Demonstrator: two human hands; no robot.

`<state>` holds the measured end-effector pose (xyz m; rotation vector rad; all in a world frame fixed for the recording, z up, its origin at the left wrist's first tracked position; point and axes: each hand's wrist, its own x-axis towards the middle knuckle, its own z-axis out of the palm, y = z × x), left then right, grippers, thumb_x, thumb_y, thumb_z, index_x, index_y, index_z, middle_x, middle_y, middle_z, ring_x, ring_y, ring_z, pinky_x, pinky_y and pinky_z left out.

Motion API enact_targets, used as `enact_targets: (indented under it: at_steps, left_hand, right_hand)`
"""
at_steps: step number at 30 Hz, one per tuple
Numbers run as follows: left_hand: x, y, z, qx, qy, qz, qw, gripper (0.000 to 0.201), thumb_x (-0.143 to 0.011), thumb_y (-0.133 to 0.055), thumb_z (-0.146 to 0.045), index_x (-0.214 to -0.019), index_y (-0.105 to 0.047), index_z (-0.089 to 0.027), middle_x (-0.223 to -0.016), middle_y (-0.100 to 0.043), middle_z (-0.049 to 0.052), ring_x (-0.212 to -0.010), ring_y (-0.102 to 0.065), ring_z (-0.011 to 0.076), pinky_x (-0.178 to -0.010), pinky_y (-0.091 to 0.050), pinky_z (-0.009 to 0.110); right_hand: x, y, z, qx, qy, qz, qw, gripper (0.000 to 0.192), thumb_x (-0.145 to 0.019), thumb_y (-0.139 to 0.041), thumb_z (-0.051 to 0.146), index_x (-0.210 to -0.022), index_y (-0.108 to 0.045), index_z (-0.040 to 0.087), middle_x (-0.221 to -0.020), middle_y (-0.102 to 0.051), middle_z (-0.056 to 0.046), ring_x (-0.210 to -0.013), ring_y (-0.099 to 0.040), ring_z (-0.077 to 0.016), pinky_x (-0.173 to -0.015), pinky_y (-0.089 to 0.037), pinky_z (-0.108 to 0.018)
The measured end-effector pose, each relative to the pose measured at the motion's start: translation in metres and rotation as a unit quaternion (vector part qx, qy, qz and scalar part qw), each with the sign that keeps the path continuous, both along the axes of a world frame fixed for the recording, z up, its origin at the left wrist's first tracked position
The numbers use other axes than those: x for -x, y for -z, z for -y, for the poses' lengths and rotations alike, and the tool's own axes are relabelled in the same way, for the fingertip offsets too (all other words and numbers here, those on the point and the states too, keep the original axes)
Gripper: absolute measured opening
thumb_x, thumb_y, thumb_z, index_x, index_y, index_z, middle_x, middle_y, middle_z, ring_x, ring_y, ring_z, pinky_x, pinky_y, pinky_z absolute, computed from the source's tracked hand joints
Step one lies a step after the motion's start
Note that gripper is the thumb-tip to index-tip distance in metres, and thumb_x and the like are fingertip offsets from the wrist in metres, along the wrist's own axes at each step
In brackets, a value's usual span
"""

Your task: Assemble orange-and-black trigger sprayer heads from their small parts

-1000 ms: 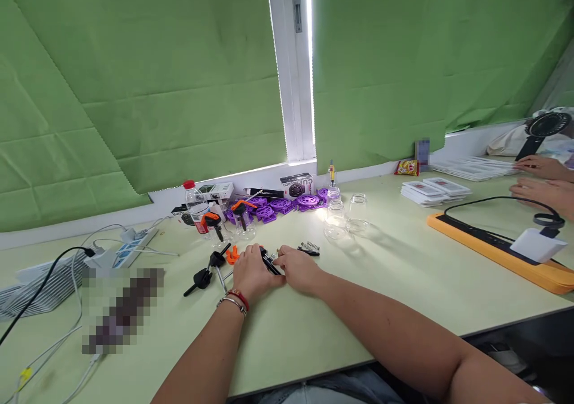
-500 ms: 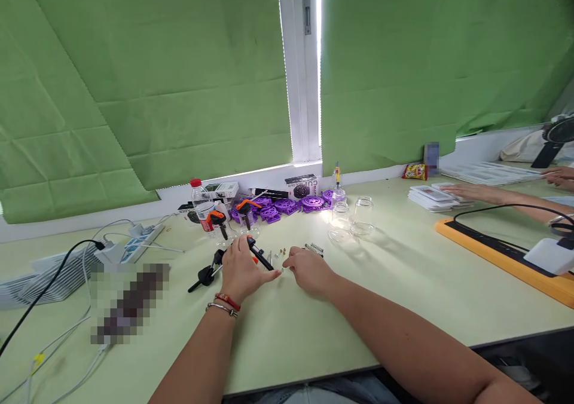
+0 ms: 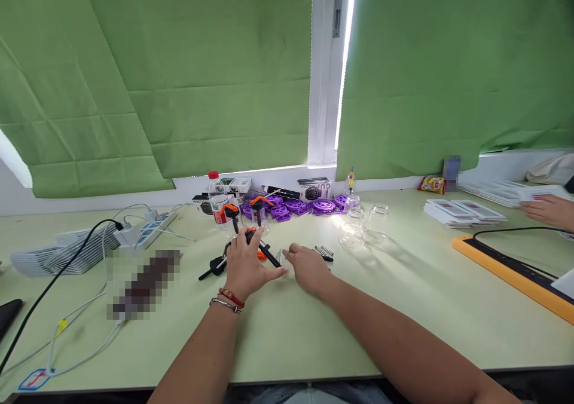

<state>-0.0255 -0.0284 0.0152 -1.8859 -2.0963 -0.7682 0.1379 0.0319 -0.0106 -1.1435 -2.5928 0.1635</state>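
My left hand (image 3: 246, 266) is curled over a slim black rod (image 3: 271, 257), its thumb stretched toward my right hand. Orange parts show just behind that rod. Beside the left wrist lies a black-handled piece (image 3: 216, 265), partly covered by the hand. My right hand (image 3: 309, 268) rests low on the table with its fingers bent together; whatever is at the fingertips is too small to make out. Thin metal pins (image 3: 280, 256) lie between the two hands. Behind the right hand are a spring-like row of metal teeth (image 3: 323, 250) and a small black part (image 3: 323, 258).
Orange-and-black tools (image 3: 231, 211) stand near a red-capped bottle (image 3: 215, 192). Purple plastic parts (image 3: 280, 210) and boxes (image 3: 314, 187) line the wall. Glass jars (image 3: 376, 225) stand right of centre. Farther right are card stacks (image 3: 460, 213), an orange bar (image 3: 515, 278) and another person's hand (image 3: 549, 210).
The view has swung left. My right hand has moved slightly forward and now hides the small brass-coloured bits seen before. The other person's hand has left the card stack.
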Motion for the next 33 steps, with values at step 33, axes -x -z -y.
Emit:
enact_targets:
  at_steps: [33]
  left_hand:
    - [-0.029,0.021,0.002,0.051,0.203,0.018,0.978,0.034,-0.082,-0.054,-0.037,-0.111,-0.058,-0.020,-0.115,-0.056,0.010,-0.107,-0.051,0.0232,-0.092,-0.040,0.035]
  right_hand:
    - [-0.082,-0.034,-0.023,0.327,-0.023,0.078,0.941,0.016,-0.072,-0.056,0.027,-0.069,-0.065,0.015,-0.063,-0.068,-0.003,-0.066,-0.056,-0.0142,-0.058,-0.039,-0.023]
